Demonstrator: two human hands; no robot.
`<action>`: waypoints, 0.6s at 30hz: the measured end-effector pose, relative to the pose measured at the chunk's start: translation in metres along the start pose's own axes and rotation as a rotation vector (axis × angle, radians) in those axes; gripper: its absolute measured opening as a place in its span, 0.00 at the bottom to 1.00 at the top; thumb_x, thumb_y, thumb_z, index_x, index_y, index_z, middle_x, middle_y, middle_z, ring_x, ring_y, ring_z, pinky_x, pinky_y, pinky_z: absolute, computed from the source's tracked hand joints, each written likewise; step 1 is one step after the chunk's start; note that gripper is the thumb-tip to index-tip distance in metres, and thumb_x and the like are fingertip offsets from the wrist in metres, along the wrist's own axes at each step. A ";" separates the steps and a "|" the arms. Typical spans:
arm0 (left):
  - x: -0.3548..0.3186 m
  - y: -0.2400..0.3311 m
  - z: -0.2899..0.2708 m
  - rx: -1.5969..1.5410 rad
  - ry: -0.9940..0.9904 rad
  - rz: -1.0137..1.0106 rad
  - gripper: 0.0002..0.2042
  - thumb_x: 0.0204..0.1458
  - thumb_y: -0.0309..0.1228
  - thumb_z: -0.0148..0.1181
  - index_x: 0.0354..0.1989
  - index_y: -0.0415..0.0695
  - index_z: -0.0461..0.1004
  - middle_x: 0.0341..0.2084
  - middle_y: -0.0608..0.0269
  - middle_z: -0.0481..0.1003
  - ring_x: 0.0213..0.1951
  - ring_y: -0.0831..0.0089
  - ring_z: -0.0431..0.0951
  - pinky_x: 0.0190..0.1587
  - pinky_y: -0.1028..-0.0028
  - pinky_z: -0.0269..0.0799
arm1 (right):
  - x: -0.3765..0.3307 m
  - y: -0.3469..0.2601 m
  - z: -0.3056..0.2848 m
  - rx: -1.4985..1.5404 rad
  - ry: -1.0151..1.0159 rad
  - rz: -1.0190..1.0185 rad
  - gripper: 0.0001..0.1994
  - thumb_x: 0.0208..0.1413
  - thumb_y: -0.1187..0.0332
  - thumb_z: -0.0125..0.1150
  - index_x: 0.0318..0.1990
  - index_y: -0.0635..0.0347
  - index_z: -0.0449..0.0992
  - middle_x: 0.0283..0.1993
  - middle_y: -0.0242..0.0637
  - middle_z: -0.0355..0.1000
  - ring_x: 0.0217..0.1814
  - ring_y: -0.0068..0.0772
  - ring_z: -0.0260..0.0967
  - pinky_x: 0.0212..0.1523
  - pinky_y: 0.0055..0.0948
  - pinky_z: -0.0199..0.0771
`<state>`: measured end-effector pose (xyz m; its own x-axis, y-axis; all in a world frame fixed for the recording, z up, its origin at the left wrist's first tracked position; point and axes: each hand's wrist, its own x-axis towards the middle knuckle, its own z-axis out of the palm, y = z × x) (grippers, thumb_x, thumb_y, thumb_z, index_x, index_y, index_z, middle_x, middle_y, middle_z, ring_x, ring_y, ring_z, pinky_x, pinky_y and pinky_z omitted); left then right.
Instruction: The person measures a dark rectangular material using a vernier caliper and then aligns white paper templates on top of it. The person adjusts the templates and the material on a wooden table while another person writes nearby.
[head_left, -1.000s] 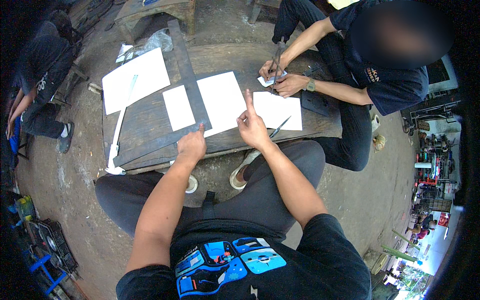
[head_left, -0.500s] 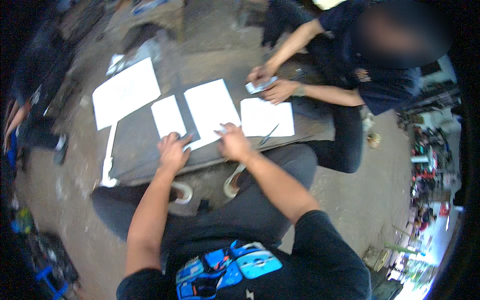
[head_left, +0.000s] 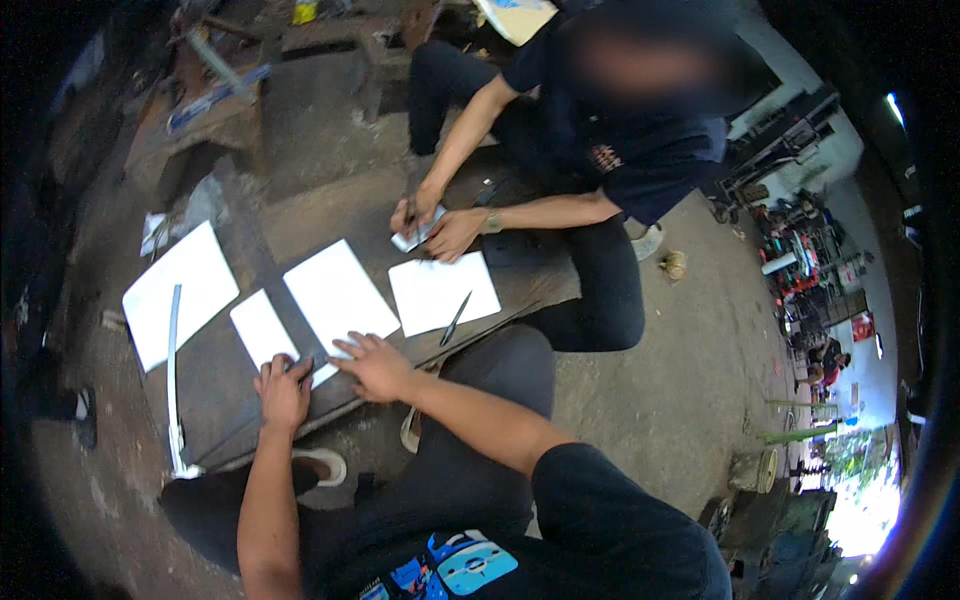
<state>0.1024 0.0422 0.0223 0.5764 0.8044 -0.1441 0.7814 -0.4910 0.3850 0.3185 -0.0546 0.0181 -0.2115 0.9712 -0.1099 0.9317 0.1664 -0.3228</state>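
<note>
My left hand [head_left: 286, 396] rests with bent, slightly parted fingers at the near end of a narrow white sheet [head_left: 263, 328]. My right hand [head_left: 374, 368] lies with fingers spread over the near end of a larger white sheet [head_left: 338, 290]. A small dark thing [head_left: 319, 359] shows between my two hands; its kind is unclear. To the right, a black pen [head_left: 456, 320] lies on another white sheet [head_left: 430, 283]. The sheets are on a low, dark, worn tabletop [head_left: 320, 215].
Across from me, a seated co-worker's hands [head_left: 440, 230] hold a small folded white piece. At the left lie a big white sheet [head_left: 180, 320] and a long, thin pale strip [head_left: 173, 400]. A wooden stand [head_left: 200, 125] is beyond the table. A bucket [head_left: 754, 469] stands at the right.
The view has shifted, so the table sits lower and farther left. My right hand has come closer to my left, its fingers now spread. The co-worker still holds the white piece.
</note>
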 end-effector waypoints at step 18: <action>-0.042 -0.083 -0.058 0.058 -0.051 -0.099 0.32 0.42 0.39 0.78 0.61 0.57 0.78 0.57 0.64 0.74 0.61 0.58 0.69 0.64 0.51 0.62 | 0.015 0.001 -0.002 0.118 -0.019 0.150 0.40 0.50 0.67 0.66 0.74 0.42 0.60 0.75 0.34 0.61 0.78 0.51 0.52 0.73 0.60 0.54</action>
<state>-0.0008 0.0682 0.0493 0.5062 0.8324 -0.2258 0.8467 -0.4298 0.3137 0.3174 -0.0396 0.0184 -0.0796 0.9801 -0.1819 0.9123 -0.0020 -0.4095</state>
